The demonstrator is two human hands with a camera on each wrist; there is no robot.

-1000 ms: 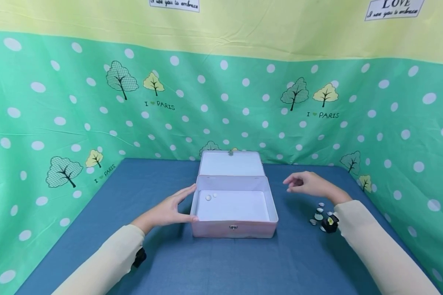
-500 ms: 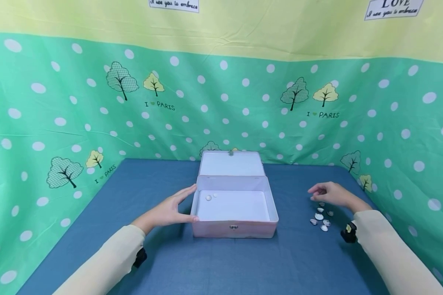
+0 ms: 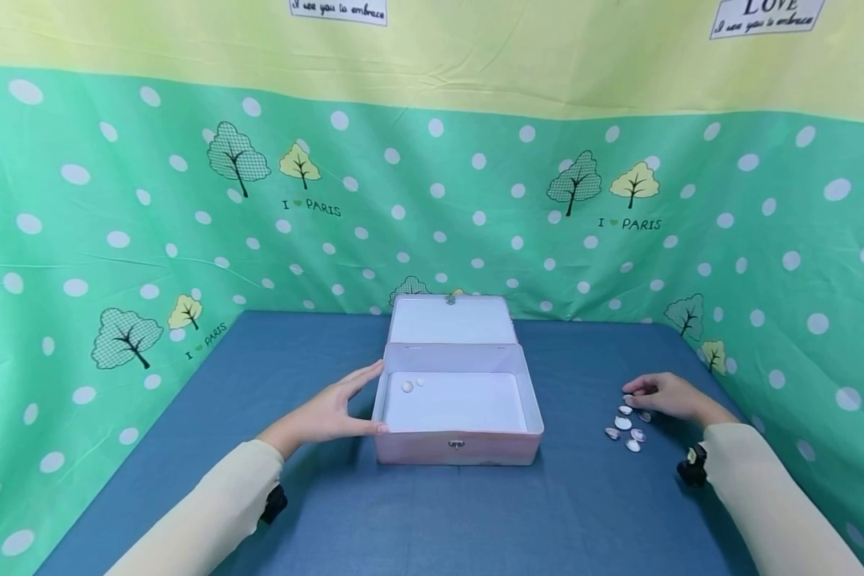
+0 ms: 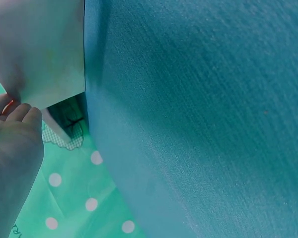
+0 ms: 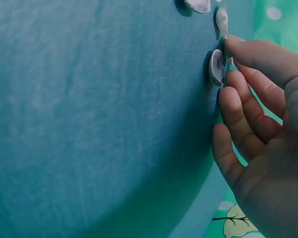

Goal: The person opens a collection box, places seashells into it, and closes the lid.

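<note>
A pink hinged box [image 3: 459, 450] stands with its lid [image 3: 450, 320] raised. Inside, near its left end, lie two small pale pieces, probably shells [image 3: 407, 387]. My left hand [image 3: 324, 412] rests against the box's left side, thumb at the front corner and fingers extended toward the back; the left wrist view shows the fingertips touching the wall [image 4: 44, 54]. To the right, my right hand [image 3: 670, 397] pinches a small seashell [image 3: 629, 399] between thumb and index finger, at table height. In the right wrist view that seashell is mostly hidden behind the thumb [image 5: 258, 54].
Several other seashells [image 3: 622, 423] lie loosely grouped on the blue cloth [image 3: 475, 520], just in front of the right hand. A green dotted curtain [image 3: 439, 216] hangs behind and beside the table. A black wrist device [image 3: 692, 466] sits at the right cuff.
My right hand has moved right and down from beside the box to the shells, and its thumb and index finger now pinch one. The left hand and box have stayed put.
</note>
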